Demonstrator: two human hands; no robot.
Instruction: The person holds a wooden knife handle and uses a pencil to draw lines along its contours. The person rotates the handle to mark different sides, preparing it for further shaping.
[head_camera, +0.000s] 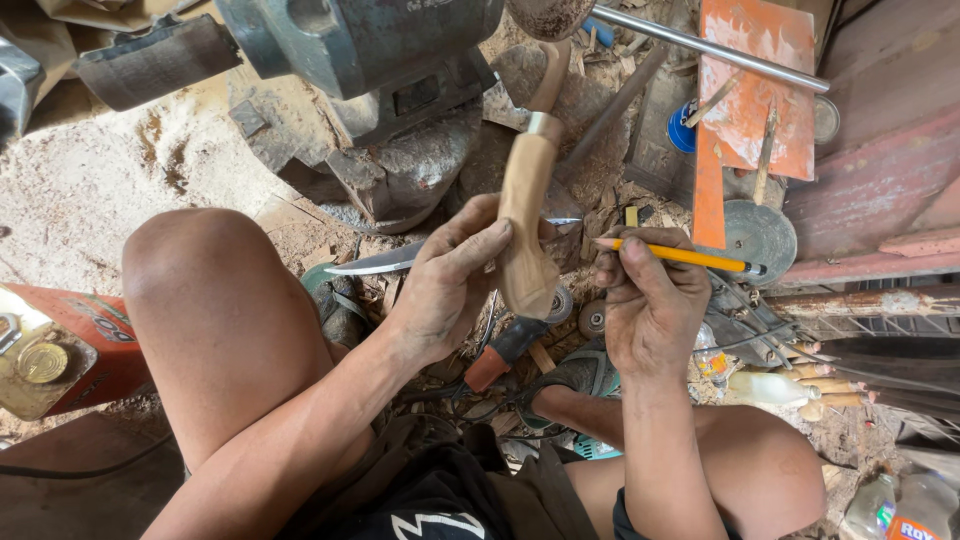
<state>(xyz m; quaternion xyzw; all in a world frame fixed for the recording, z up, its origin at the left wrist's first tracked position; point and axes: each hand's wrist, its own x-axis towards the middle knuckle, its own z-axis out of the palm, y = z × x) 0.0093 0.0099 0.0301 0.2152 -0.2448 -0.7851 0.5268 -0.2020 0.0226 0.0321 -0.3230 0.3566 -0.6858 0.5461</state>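
My left hand grips a pale carved wooden handle near its lower end and holds it upright. A metal ferrule rings the handle's top, and a thin brown piece rises from it. My right hand holds a yellow pencil crosswise, its tip at the handle's right side. A bare knife blade lies on the ground behind my left hand, pointing left.
A grey bench machine on a heavy base stands ahead in sawdust. An orange board, a metal rod and round discs lie at the right. A red can sits left. My bare knees flank the cluttered floor of tools and wood scraps.
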